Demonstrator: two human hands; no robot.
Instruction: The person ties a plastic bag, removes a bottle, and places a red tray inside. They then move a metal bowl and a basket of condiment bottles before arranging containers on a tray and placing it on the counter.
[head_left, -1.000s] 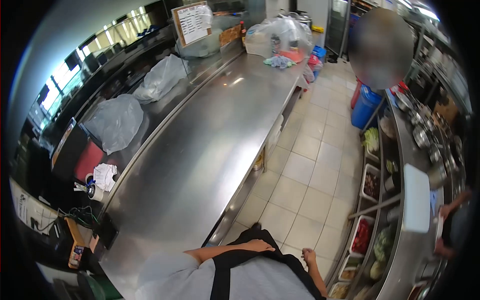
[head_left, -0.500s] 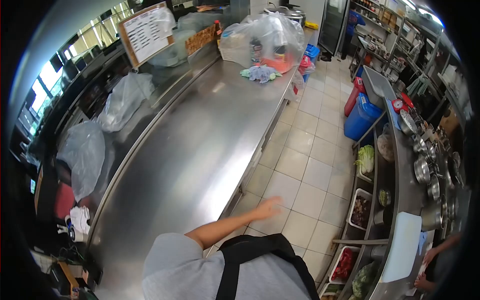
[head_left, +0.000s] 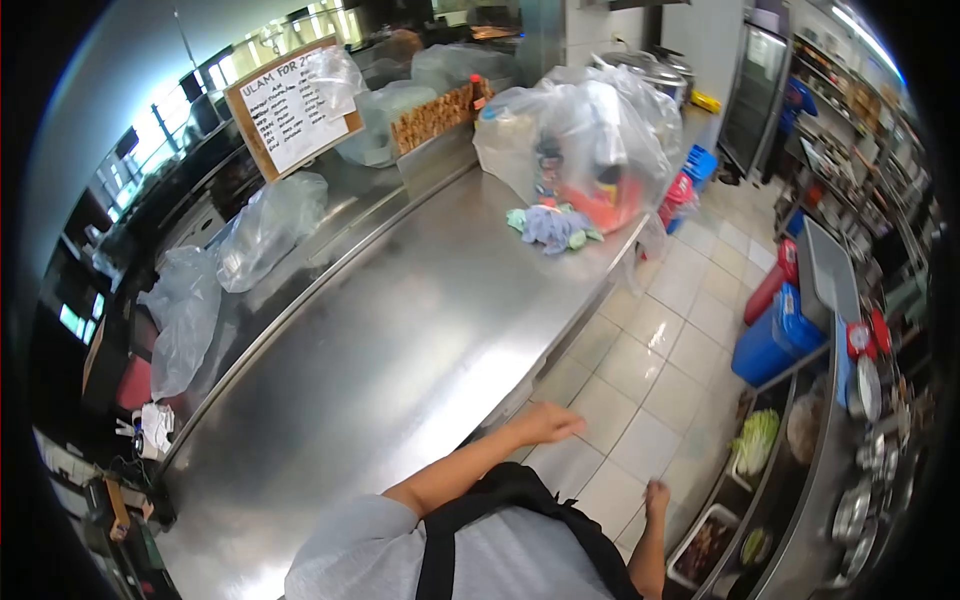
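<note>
- commercial kitchen — a long steel counter (head_left: 400, 350) runs away from the viewer along the left, with a tiled floor aisle (head_left: 650, 370) to its right and a prep line of pans and tubs (head_left: 850, 500) on the far right.
- left hand (head_left: 548, 422): fingers spread and slack, holding nothing, hovering just off the counter's near edge over the floor.
- right hand (head_left: 656, 494): low beside the body above the tiles, loosely curled, empty as far as can be seen.
- blue-and-green cloth (head_left: 552, 226): bunched on the counter's far end, touching the foot of a large clear plastic bag (head_left: 585, 140) of bottles and containers.
- key relation — the cloth lies straight ahead along the counter's long axis, well apart from both hands; the left hand is the nearer.
- background: a handwritten menu board (head_left: 290, 105) and more clear bags (head_left: 265, 225) on the ledge at left.
</note>
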